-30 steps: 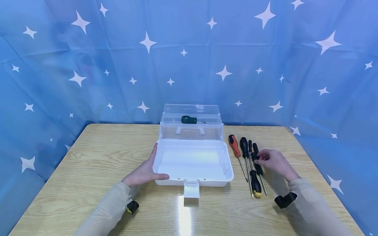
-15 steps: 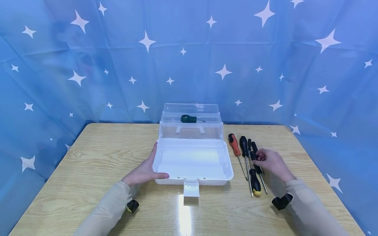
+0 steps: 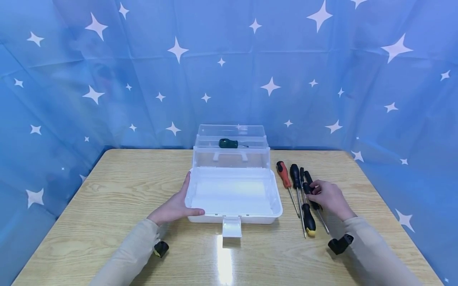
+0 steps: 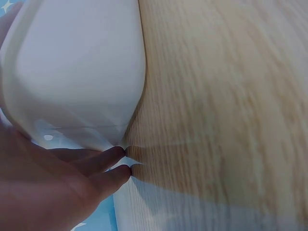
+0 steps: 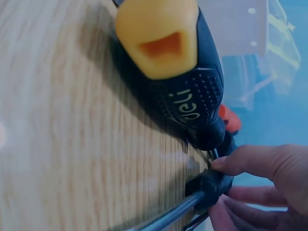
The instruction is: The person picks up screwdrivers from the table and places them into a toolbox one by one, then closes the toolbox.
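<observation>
A white plastic toolbox [image 3: 232,218] stands with its clear lid [image 3: 232,159] raised at the back. At its front left corner my left hand [image 3: 177,204] holds it, thumb along the front rim; in the left wrist view fingers lie by the box's side [image 4: 86,62]. My right hand [image 3: 330,196] pinches a black-handled screwdriver [image 5: 204,185] between thumb and fingers, its metal shaft [image 3: 323,221] pointing toward the front. Close beside lie a black screwdriver with a yellow end [image 3: 309,220], other black screwdrivers [image 3: 295,176] and a red one [image 3: 284,174]. The fingers hide some handles.
A green-handled screwdriver [image 3: 228,143] lies in the raised lid. The toolbox's white latch [image 3: 231,227] hangs out over the front. Behind the wooden table [image 3: 143,174] hangs a blue curtain [image 3: 229,79] with white stars.
The tip of the screwdriver in my right hand has swung slightly to the right. My right hand and wrist have shifted a little left. The left hand stays on the toolbox.
</observation>
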`<state>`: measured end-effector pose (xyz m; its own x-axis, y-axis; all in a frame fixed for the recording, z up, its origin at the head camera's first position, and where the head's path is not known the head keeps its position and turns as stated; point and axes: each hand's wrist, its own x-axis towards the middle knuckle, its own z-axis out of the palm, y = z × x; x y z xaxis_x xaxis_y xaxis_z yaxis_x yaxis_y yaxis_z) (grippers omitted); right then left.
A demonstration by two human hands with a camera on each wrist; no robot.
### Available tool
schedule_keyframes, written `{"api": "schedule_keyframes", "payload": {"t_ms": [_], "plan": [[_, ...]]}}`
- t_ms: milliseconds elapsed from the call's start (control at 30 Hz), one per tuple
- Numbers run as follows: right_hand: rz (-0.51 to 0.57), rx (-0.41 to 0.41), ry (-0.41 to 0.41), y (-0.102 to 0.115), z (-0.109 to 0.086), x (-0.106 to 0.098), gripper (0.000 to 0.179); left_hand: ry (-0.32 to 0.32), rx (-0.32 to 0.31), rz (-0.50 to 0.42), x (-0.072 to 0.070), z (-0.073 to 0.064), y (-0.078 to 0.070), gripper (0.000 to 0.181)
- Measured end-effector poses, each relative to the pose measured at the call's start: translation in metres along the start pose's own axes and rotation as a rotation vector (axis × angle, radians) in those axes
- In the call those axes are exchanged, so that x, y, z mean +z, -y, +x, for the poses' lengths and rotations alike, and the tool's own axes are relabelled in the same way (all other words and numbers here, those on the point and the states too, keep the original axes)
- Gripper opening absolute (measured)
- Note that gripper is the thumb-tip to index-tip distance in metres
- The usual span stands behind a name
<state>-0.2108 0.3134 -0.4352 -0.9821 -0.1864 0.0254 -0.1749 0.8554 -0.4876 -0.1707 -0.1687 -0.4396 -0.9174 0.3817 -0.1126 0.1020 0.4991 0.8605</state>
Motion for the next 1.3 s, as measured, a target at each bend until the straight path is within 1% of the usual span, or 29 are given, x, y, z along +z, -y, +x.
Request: {"api": "schedule_keyframes", "payload": {"t_ms": [167,467,700,867,1067,1300], "plan": [[0.05,0.01,-0.004,-0.001,-0.002,0.0,0.036,0.0,0.002,0.0,0.0,0.001,0.0,0.129],[0.115,0.009,-0.054,-0.003,-0.006,-0.002,0.035,-0.006,-0.002,0.009,0.0,0.0,0.001,0.129],[0.176,0.03,-0.073,-0.006,-0.007,-0.001,0.035,-0.006,0.016,-0.011,0.0,0.0,0.0,0.129],[0.245,0.034,-0.059,-0.01,-0.007,-0.002,0.034,-0.007,0.02,-0.012,0.0,0.0,-0.001,0.129],[0.315,0.058,-0.032,-0.013,-0.006,-0.002,0.036,-0.001,0.028,-0.025,0.0,0.0,-0.001,0.129],[0.349,0.079,-0.002,-0.012,-0.004,-0.006,0.038,-0.003,0.013,-0.015,0.0,0.0,-0.001,0.129]]}}
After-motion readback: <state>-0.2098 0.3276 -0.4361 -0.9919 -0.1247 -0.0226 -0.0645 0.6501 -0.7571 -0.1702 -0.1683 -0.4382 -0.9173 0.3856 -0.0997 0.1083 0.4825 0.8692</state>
